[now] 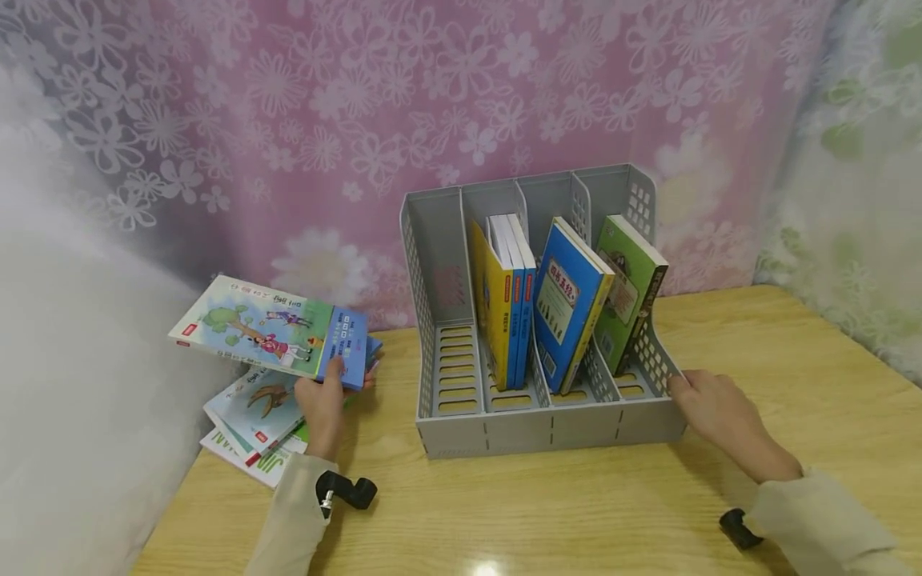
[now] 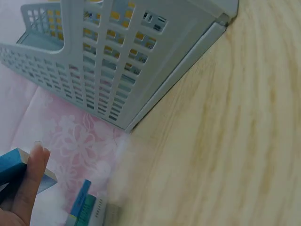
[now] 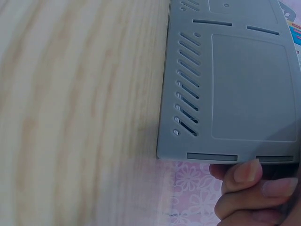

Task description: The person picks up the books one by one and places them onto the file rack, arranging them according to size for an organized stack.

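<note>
My left hand [image 1: 322, 404] holds a picture book [image 1: 270, 328] by its blue end, thumb on top of the cover. The book is tilted above a stack of books [image 1: 259, 408] at the left of the table. In the left wrist view, fingers [image 2: 32, 181] lie along the edge of a blue book [image 2: 11, 167]. The right hand [image 1: 723, 412] grips the front right corner of a grey desktop file rack [image 1: 515, 432]. Seen from the right wrist, its curled fingers [image 3: 244, 172] are at the rack's lower edge.
Several books stand in the rack: yellow and blue ones [image 1: 510, 320], a blue one [image 1: 572, 312] and a green one [image 1: 630, 288]. The leftmost compartment [image 1: 446, 272] shows its bare slotted floor. Behind the wooden table [image 1: 504, 504] hangs a pink floral curtain [image 1: 346, 160].
</note>
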`<act>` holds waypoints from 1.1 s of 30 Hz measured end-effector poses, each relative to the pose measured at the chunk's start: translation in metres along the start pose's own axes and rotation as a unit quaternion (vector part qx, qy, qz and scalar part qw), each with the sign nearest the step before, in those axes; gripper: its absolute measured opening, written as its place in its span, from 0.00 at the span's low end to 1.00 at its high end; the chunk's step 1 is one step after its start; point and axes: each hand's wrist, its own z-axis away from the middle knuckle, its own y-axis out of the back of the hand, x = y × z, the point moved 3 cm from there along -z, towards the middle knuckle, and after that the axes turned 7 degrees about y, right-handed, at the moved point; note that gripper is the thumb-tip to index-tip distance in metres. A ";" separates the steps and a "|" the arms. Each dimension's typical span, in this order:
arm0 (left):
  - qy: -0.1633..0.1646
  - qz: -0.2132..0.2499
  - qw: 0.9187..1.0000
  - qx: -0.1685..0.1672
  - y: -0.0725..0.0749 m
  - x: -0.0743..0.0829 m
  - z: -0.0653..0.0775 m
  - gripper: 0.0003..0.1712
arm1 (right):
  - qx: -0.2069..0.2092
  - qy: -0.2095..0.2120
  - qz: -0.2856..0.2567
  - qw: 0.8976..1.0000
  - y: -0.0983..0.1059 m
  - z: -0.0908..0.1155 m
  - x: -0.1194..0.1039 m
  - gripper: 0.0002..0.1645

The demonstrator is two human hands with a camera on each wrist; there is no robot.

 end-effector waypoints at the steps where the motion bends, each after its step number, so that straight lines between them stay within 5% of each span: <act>1: -0.014 -0.008 1.000 -0.005 -0.002 0.003 0.001 0.22 | 0.001 0.001 -0.001 1.000 0.000 0.000 0.000 0.27; 8: -0.117 -0.079 0.990 0.010 -0.009 0.024 0.011 0.24 | -0.002 0.000 -0.002 1.000 0.000 -0.001 0.001 0.27; 18: -0.204 -0.104 0.973 0.022 -0.024 0.056 0.033 0.20 | 0.000 0.000 -0.005 1.000 0.000 0.000 0.000 0.27; 21: -0.238 -0.099 0.966 0.004 -0.030 0.063 0.041 0.20 | 0.000 -0.002 -0.004 1.000 -0.001 0.001 0.001 0.27; 28: -0.273 -0.053 0.954 -0.111 -0.045 0.080 0.065 0.30 | 0.004 -0.003 -0.008 1.000 -0.002 0.001 0.001 0.27; 33: -0.314 -0.103 0.940 -0.090 -0.050 0.084 0.076 0.32 | 0.005 -0.001 -0.007 1.000 0.000 0.002 0.000 0.27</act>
